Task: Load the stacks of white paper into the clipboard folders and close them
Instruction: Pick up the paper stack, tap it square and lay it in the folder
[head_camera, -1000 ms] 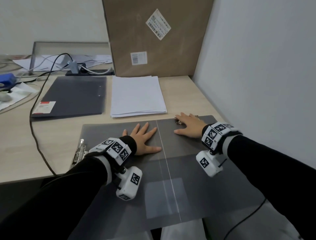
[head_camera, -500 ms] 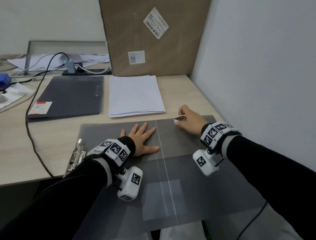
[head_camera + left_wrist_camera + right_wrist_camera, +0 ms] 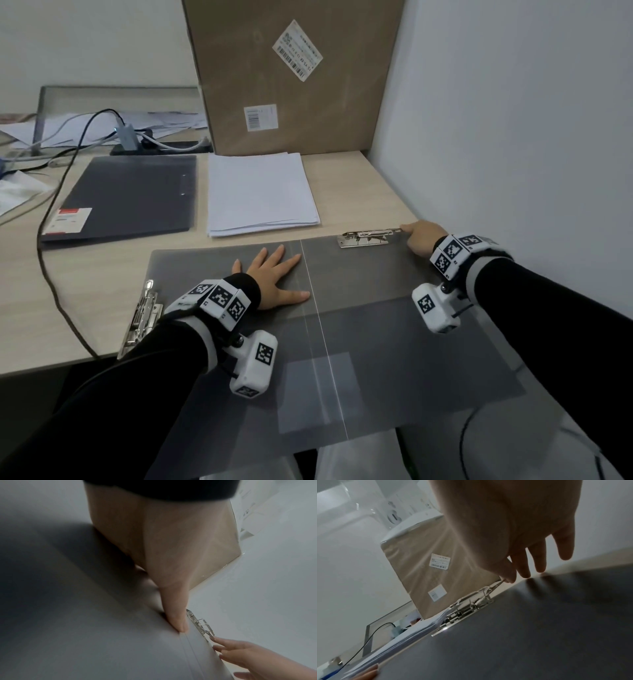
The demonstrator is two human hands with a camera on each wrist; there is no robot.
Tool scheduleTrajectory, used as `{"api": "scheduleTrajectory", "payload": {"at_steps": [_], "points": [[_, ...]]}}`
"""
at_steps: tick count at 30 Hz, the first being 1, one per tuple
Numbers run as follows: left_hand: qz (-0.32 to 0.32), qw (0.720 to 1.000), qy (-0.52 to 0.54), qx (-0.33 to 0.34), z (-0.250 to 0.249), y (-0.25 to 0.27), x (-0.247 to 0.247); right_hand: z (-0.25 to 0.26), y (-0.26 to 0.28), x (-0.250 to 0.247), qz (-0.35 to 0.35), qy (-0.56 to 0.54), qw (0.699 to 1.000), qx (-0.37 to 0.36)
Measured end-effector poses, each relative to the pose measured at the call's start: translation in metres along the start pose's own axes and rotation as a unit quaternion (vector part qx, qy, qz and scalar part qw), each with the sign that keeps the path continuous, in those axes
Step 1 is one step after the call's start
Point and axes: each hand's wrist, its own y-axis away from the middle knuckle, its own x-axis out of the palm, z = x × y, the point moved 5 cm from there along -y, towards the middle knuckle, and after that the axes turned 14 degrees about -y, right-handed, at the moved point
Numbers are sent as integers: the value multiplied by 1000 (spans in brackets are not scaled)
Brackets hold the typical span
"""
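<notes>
An open grey clipboard folder (image 3: pixel 359 308) lies flat across the desk's near edge and overhangs it. My left hand (image 3: pixel 277 277) rests flat with spread fingers on its left panel, thumb along the centre crease (image 3: pixel 178 620). My right hand (image 3: pixel 419 236) is at the far right corner, thumb and forefinger pinching the lever tip of the metal clip (image 3: pixel 366 238) (image 3: pixel 471 607). The lever stretches out to the right. A second metal clip (image 3: pixel 140 318) sits on the folder's left edge. A stack of white paper (image 3: pixel 260 192) lies just beyond the folder. A closed dark folder (image 3: pixel 126 195) lies left of the stack.
A tall cardboard box (image 3: pixel 291 75) leans upright behind the paper. The white wall (image 3: pixel 513 137) runs close along the right. A black cable (image 3: pixel 48 267) trails over the desk's left part, with a hub and loose papers at the back left.
My right hand went from lying on the clip to lifting its lever and drawing it out to the right. The left hand has stayed flat on the left panel.
</notes>
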Motion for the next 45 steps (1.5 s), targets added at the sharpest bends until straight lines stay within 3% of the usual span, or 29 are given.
{"api": "scheduleTrajectory", "payload": {"at_steps": [5,10,12,15,17,21,26,30,34,40,45], "points": [[-3,1000,15,-3,2,-2,-1,-4,4,9,64,18,998,-11],[-23,998,57,-22,9,-7,-9,32,4,-12,-17,-138,988,-64],[-54,992,114,-31,13,-10,-16,60,1,-12,-12,-193,976,-103],[-154,943,278,-93,37,-17,-38,103,-7,1,7,-249,960,-125],[-192,918,316,-144,61,-23,-53,125,-18,17,37,-246,962,-114],[-176,894,353,-211,101,-45,-62,148,-45,44,84,-253,962,-61],[-142,898,296,-293,125,-65,-60,158,-67,70,116,-303,946,-24],[-117,898,336,-261,124,-80,-57,151,-101,94,150,-358,921,-38],[-137,899,332,-251,122,-82,-59,162,-76,87,173,-350,920,-22],[-124,902,332,-245,121,-76,-62,160,-72,89,210,-375,903,-22],[-128,897,343,-247,121,-72,-68,159,-72,92,208,-363,908,-38]]}}
